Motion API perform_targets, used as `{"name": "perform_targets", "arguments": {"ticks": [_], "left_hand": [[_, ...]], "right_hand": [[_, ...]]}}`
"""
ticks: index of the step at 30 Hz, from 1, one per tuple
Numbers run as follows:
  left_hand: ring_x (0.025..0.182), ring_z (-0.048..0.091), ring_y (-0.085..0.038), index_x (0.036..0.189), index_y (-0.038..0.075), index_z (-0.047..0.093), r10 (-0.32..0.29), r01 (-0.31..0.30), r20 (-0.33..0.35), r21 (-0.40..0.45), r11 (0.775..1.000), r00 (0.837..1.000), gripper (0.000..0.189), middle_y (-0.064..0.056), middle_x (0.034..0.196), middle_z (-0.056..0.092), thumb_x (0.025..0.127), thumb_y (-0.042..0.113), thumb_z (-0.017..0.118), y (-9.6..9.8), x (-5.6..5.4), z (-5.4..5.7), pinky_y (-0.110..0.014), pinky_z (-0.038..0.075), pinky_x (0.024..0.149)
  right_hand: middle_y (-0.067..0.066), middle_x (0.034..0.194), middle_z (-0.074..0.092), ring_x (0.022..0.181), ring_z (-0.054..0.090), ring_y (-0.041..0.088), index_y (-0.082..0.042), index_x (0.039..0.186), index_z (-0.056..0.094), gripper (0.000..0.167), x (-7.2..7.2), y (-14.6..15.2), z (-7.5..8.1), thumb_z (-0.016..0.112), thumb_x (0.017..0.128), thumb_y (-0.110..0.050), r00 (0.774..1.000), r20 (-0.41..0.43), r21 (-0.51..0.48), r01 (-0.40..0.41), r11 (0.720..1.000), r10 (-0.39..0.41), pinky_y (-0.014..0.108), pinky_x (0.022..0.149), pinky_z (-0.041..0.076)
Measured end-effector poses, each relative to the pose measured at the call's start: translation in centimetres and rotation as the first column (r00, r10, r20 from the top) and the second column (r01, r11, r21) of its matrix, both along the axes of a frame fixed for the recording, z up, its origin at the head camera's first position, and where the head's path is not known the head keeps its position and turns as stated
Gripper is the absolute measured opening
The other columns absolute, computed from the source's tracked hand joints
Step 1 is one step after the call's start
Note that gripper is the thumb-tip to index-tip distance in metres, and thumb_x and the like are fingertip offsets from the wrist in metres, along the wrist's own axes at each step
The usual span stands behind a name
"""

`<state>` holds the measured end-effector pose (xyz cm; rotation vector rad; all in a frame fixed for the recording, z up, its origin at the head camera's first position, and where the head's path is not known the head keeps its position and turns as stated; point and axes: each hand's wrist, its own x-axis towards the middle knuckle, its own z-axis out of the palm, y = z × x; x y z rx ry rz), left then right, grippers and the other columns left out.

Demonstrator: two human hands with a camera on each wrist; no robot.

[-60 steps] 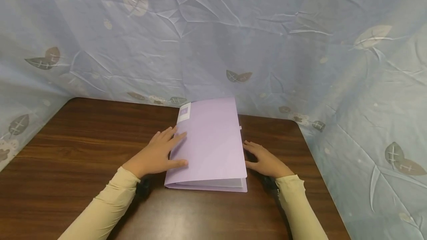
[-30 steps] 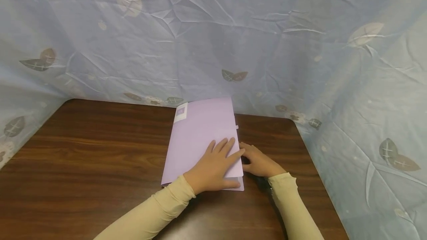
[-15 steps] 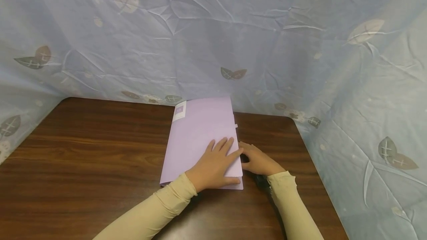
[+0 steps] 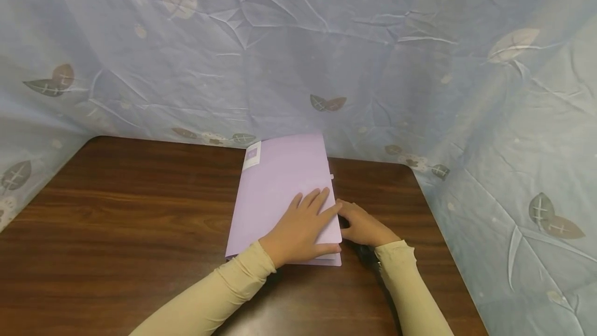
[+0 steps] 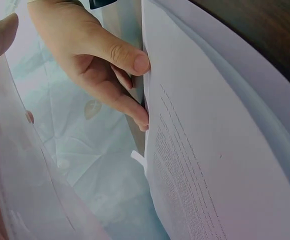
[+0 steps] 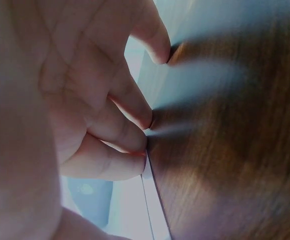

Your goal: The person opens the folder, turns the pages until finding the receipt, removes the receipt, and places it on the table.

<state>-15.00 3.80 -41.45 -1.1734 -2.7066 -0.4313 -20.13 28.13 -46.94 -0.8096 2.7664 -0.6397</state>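
A light purple file folder [image 4: 280,180] lies on the table, its front cover slightly raised above the sheets inside. Spread across the cover's lower right part, my left hand [image 4: 298,229] touches it with fairly straight fingers, thumb along the lower edge. The left wrist view looks under the translucent cover [image 5: 35,165] at a printed page [image 5: 200,125]. At the folder's right edge, my right hand [image 4: 366,226] touches the side of the stack with its fingertips. In the right wrist view its fingers [image 6: 117,162] meet the folder's edge [image 6: 152,205] and the tabletop.
The dark wood table [image 4: 140,222] extends to both sides. A pale blue leaf-patterned cloth [image 4: 280,66] hangs behind and to the sides, close to the folder's far end. A small white tab [image 4: 331,176] sticks out from the folder's right side.
My left hand has moved from the folder's left side to the right part of its cover. Since half a second ago the cover has risen slightly. My right hand has stayed nearly still.
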Motion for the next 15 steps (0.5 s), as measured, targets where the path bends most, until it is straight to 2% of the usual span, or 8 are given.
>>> {"name": "perform_targets", "arguments": {"ticks": [7,15], "left_hand": [[0.154,0.029,-0.035,0.161,0.017,0.037,0.012,-0.012,0.032,0.003,1.000,0.999,0.084,-0.018,0.167,0.030,0.097,0.068,0.054,0.03,-0.01,0.22,-0.061,0.028,0.120],[0.156,0.025,-0.033,0.163,0.020,0.033,0.023,-0.024,0.084,0.007,1.000,0.996,0.083,-0.015,0.169,0.026,0.099,0.070,0.047,-0.07,-0.15,0.41,-0.060,0.023,0.122]], "right_hand": [[0.014,0.154,0.053,0.144,0.046,0.037,-0.006,0.148,0.055,0.067,-0.04,0.00,-0.24,0.081,0.090,-0.026,1.000,-0.017,-0.027,-0.007,1.000,0.007,0.066,0.119,0.026],[0.010,0.153,0.054,0.141,0.050,0.034,-0.009,0.149,0.055,0.068,0.11,-0.27,-0.03,0.081,0.089,-0.026,1.000,0.007,-0.050,0.011,0.999,-0.010,0.063,0.118,0.030]]}}
